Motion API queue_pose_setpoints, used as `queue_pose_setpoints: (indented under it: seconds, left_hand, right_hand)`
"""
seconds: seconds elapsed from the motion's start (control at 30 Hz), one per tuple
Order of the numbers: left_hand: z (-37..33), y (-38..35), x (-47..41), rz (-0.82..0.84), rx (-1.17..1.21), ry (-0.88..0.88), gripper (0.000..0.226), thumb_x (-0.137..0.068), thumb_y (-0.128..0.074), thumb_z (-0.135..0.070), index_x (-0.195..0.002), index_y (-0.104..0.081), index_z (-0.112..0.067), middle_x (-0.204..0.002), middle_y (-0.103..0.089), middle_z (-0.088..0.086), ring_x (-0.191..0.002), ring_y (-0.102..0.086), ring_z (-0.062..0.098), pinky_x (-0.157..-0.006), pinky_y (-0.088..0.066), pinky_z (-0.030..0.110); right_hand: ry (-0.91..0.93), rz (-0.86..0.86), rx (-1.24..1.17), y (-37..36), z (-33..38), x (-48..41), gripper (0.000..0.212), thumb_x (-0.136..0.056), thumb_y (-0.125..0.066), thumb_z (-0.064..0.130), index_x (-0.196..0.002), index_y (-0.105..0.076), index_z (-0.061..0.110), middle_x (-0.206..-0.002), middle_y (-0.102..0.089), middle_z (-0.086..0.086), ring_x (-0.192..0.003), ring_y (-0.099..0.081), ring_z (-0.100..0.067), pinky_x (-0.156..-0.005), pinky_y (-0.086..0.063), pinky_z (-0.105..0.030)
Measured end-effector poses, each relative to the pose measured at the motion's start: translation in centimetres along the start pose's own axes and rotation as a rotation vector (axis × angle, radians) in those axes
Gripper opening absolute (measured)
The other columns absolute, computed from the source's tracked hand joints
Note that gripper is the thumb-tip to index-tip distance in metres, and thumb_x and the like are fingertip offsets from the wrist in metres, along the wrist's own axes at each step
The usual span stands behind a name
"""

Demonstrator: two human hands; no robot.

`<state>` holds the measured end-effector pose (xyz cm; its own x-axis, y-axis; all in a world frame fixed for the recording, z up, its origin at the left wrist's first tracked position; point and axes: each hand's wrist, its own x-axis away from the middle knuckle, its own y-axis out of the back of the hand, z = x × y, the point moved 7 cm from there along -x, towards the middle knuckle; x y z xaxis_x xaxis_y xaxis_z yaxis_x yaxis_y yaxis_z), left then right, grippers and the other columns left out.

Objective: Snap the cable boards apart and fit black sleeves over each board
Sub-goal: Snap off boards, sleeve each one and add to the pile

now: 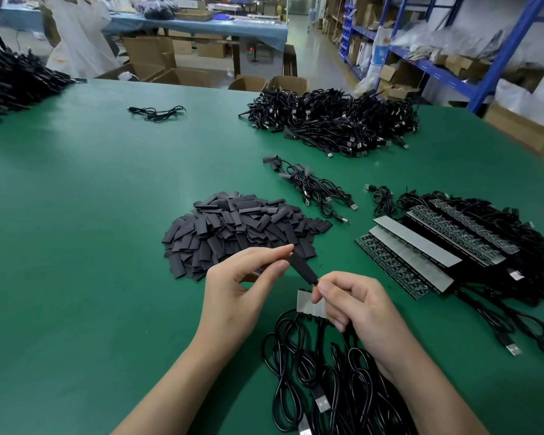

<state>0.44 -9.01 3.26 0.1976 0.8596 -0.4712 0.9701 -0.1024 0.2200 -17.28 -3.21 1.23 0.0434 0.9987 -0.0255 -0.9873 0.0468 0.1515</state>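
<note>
Pinching upper end of a black sleeve [302, 267] with left hand [242, 287], thumb against forefinger. Gripping a short grey board strip [308, 306] in right hand [358, 315], fingers curled, fingertips at the sleeve's lower end. All just above green tabletop [91, 215], with cables [311, 375] trailing below. Just beyond: loose sleeve pile [233, 230]. Right: unsnapped board panels [421, 255].

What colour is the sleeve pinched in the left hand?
The sleeve is matte black, best seen in the head view.
</note>
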Motion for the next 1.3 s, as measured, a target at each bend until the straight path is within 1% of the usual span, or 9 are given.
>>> queue_pose_setpoints:
  seconds: [0.23, 0.53, 0.7, 0.83, 0.9, 0.97, 1.1, 1.2, 1.3]
  left_hand:
    - [-1.3, -1.0, 0.3, 0.059, -0.133, -0.123, 0.036, -0.095, -0.066, -0.021, -0.131, -0.068, -0.025, -0.098, -0.073, -0.017, -0.084, -0.068, 0.006, -0.073, -0.049, 0.014]
    - [-1.8, -0.9, 0.3, 0.051, -0.207, -0.195, 0.036, -0.097, -0.062, -0.028, -0.132, -0.067, -0.023, -0.091, -0.070, -0.021, -0.079, -0.068, 0.006, -0.072, -0.054, 0.019]
    - [0.3, -0.5, 0.2, 0.032, 0.097, 0.107, 0.021, -0.089, -0.073, -0.030, -0.110, -0.079, -0.030, -0.088, -0.079, -0.008, -0.082, -0.074, 0.012, -0.072, -0.060, 0.031]
    - [1.3, -1.1, 0.2, 0.037, 0.328, 0.260, 0.011, -0.087, -0.076, -0.015, -0.094, -0.080, -0.022, -0.086, -0.078, 0.006, -0.079, -0.074, 0.017, -0.071, -0.059, 0.025]
    - [1.6, -1.0, 0.1, 0.024, 0.398, 0.299, 0.010, -0.087, -0.076, -0.014, -0.094, -0.080, -0.018, -0.085, -0.078, 0.010, -0.080, -0.075, 0.020, -0.071, -0.059, 0.025]
    - [2.1, -0.4, 0.1, -0.023, 0.452, 0.342, 0.013, -0.083, -0.076, -0.021, -0.095, -0.079, -0.018, -0.085, -0.078, 0.012, -0.081, -0.075, 0.020, -0.071, -0.059, 0.025]
    - [3.0, 0.4, 0.0, -0.112, 0.570, 0.420, 0.014, -0.081, -0.076, -0.023, -0.093, -0.080, -0.018, -0.086, -0.077, 0.015, -0.079, -0.074, 0.019, -0.071, -0.059, 0.024]
    - [3.3, 0.7, 0.0, -0.154, 0.616, 0.440, 0.014, -0.080, -0.076, -0.023, -0.092, -0.082, -0.023, -0.086, -0.078, 0.013, -0.078, -0.074, 0.018, -0.071, -0.059, 0.022]
    - [3.4, 0.9, 0.0, -0.170, 0.645, 0.436, 0.018, -0.081, -0.076, -0.024, -0.098, -0.080, -0.020, -0.091, -0.078, 0.014, -0.081, -0.075, 0.020, -0.073, -0.060, 0.023]
  right_hand:
    - [-0.016, -0.056, -0.023, 0.3, -0.3, -0.1, 0.028, -0.095, -0.056, 0.033, -0.077, -0.071, 0.017, -0.053, -0.038, 0.004, -0.054, -0.036, -0.015, -0.056, -0.036, -0.024]
    - [-0.015, -0.074, -0.025, 0.2, -0.2, 0.0, 0.028, -0.095, -0.056, 0.033, -0.078, -0.071, 0.017, -0.053, -0.040, 0.005, -0.053, -0.037, -0.013, -0.056, -0.037, -0.023]
    - [0.024, -0.083, 0.129, 0.3, 0.0, 0.2, 0.028, -0.104, -0.058, 0.024, -0.082, -0.074, 0.027, -0.054, -0.046, 0.007, -0.055, -0.043, -0.012, -0.060, -0.038, -0.031]
    - [0.045, -0.107, 0.337, 0.0, 0.3, 0.3, 0.015, -0.099, -0.065, 0.033, -0.089, -0.075, 0.036, -0.063, -0.064, 0.005, -0.060, -0.058, -0.014, -0.061, -0.049, -0.037]
    - [0.051, -0.140, 0.367, 0.5, 0.3, 0.4, 0.007, -0.094, -0.068, 0.040, -0.095, -0.075, 0.039, -0.078, -0.070, 0.010, -0.067, -0.063, -0.002, -0.061, -0.052, -0.029]
    - [0.064, -0.148, 0.477, 1.4, 0.5, 0.3, 0.022, -0.084, -0.065, 0.057, -0.098, -0.073, 0.043, -0.092, -0.068, 0.020, -0.082, -0.064, -0.001, -0.069, -0.051, -0.018]
    - [0.064, -0.060, 0.719, 2.6, 0.8, 0.2, 0.030, -0.076, -0.056, 0.075, -0.087, -0.065, 0.048, -0.096, -0.061, 0.026, -0.103, -0.056, 0.006, -0.085, -0.047, -0.020]
    - [0.047, 0.006, 0.777, 2.2, 0.7, -0.1, 0.020, -0.082, -0.065, 0.066, -0.079, -0.062, 0.046, -0.091, -0.061, 0.023, -0.103, -0.052, 0.007, -0.085, -0.043, -0.019]
    - [0.010, 0.010, 0.687, 1.7, 0.8, -0.2, 0.019, -0.091, -0.073, 0.046, -0.076, -0.065, 0.037, -0.084, -0.065, 0.018, -0.085, -0.058, 0.005, -0.074, -0.043, -0.017]
